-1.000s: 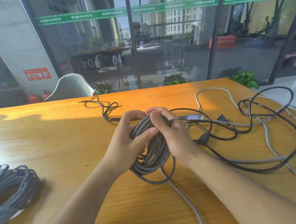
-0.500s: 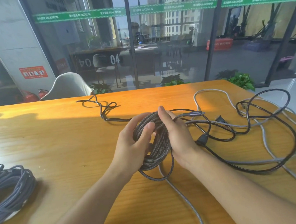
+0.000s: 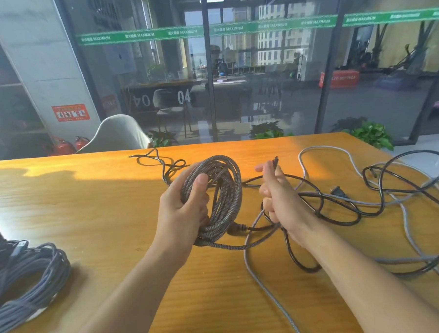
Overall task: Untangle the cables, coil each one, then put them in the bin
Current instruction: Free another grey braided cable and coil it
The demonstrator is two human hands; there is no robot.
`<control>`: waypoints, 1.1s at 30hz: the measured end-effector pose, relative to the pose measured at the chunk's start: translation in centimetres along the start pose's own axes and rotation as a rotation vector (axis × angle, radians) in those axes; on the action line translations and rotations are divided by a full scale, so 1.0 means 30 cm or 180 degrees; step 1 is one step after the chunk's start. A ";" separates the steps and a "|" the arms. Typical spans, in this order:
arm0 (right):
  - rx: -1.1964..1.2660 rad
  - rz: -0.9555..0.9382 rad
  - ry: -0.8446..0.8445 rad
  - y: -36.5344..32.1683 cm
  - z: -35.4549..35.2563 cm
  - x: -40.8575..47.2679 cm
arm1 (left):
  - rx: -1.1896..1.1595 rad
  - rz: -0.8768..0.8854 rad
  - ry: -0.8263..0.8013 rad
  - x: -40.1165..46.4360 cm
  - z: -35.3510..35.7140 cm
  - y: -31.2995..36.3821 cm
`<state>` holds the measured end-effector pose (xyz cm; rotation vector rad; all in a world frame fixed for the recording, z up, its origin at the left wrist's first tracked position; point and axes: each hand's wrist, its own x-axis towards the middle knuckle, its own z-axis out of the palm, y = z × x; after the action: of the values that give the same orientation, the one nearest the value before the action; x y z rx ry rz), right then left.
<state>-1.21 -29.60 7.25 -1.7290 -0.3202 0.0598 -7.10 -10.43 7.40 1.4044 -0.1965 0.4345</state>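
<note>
Left hand is gripping the braided coil | right hand is pinching its connector end just beside | risk: tail is snagging the black cable under your right, loosening wraps.

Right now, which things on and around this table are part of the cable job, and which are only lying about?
Part of the job:
- braided coil, held by the left hand
- its free end, pinched by the right hand
- loose black cable
- loose grey cable
- coiled grey cable at the table's left edge

Only lying about:
- white chair
- potted plants
- fire extinguishers
</note>
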 end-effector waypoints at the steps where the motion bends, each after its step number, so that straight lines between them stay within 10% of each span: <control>1: -0.0111 -0.0176 0.0049 -0.001 0.003 -0.005 | 0.0003 -0.0005 0.0000 0.000 -0.002 0.000; 13: -0.1709 -0.0499 0.0277 0.044 0.022 -0.007 | -0.0024 0.0049 -0.0183 -0.007 0.000 0.027; 33: 0.0629 -0.0162 -0.0744 0.046 0.088 -0.024 | -0.0073 -0.0161 -0.0193 -0.003 0.006 -0.002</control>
<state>-2.24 -27.45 5.33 -1.5189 -0.5133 0.2497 -7.13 -10.62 7.36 1.3980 -0.2141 0.3474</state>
